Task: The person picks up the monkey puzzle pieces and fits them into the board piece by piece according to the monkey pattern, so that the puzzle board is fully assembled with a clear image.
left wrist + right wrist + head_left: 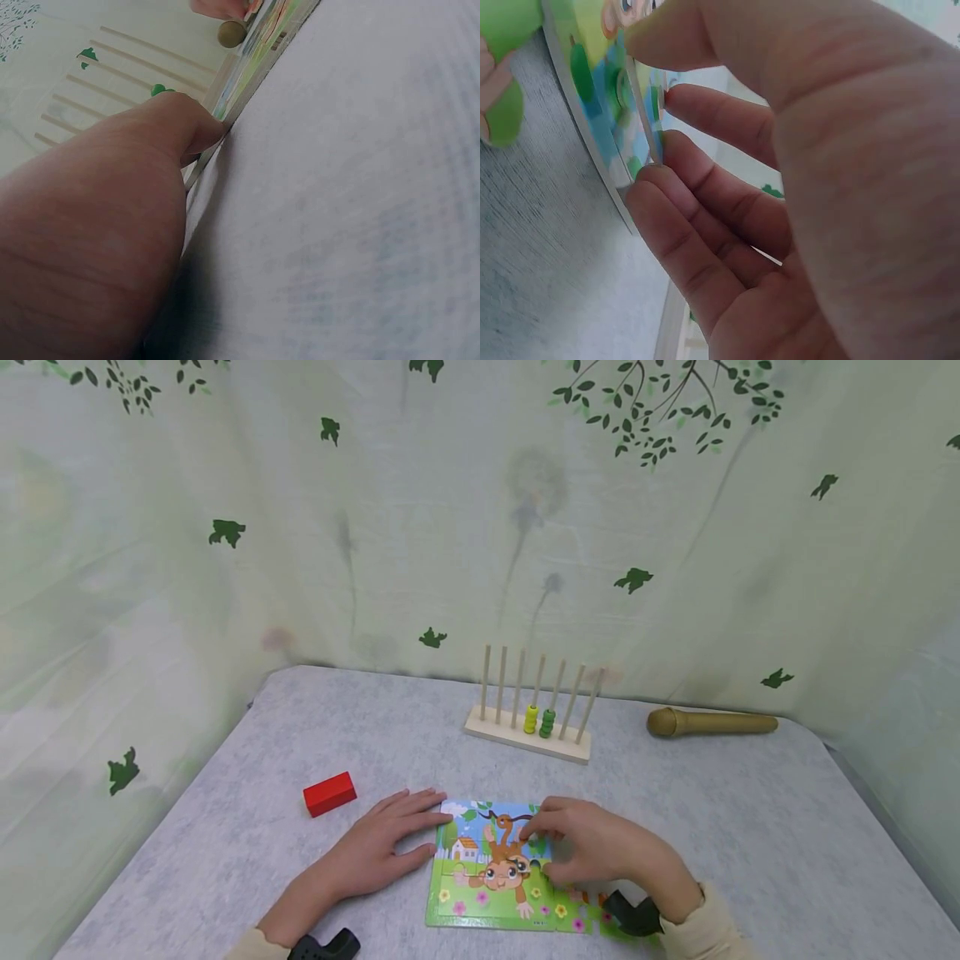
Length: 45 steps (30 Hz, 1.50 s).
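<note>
A jigsaw puzzle [468, 902] of an upside-down monkey, a house and flowers lies on the table before me. My left hand [386, 847] rests flat with its fingers spread, thumb and fingertips at the puzzle's left edge. Over the puzzle's upper right part is my right hand [600, 843]. Its thumb and fingers pinch a thin puzzle piece [641, 112], which stands tilted against the board in the right wrist view. More of the picture, in green with flowers, shows at the lower right, partly hidden by the right wrist's black device.
A red block [330, 795] lies left of the left hand. Behind the puzzle stands a wooden counting rack [480, 725] of upright pegs with yellow beads [531, 720] and green beads [547, 724]. A brown wooden stick [720, 724] lies at the back right, near the curtain [450, 527].
</note>
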{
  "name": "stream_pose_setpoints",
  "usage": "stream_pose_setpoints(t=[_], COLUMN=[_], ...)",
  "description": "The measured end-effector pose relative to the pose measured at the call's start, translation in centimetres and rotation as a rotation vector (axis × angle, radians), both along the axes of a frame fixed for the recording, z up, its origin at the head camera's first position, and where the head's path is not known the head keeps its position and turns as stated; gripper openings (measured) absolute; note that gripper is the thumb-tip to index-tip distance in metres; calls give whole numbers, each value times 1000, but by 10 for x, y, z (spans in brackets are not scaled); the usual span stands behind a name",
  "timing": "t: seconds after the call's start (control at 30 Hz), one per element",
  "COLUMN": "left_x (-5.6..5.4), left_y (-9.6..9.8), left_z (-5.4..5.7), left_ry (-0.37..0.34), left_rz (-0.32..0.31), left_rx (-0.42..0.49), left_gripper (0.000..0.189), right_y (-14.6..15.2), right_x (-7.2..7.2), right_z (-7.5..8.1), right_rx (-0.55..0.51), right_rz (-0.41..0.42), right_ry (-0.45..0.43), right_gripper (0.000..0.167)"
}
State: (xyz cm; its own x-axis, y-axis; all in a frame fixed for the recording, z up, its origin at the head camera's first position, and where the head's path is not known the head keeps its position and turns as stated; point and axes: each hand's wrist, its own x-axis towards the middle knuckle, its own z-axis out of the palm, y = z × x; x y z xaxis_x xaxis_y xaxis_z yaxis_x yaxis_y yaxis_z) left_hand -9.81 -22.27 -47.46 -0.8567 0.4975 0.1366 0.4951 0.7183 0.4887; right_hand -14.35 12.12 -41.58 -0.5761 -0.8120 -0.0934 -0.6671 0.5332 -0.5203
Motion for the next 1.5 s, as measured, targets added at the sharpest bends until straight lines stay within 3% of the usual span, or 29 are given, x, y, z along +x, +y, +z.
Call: stream_pose_setpoints(t=[1.2,1.5], left_x=[-1,-1], left_y=[2,0], left_z=[0,1], left_ry=[51,14], left_rz=[-10,-1], left_rx=[12,9], left_gripper=[42,45], right_y=[-11,-13], right_x=[2,2], right_z=[-10,-11], right_rx=[49,59], right_rz=[15,4], right_ry=[46,54], right_gripper=[38,39])
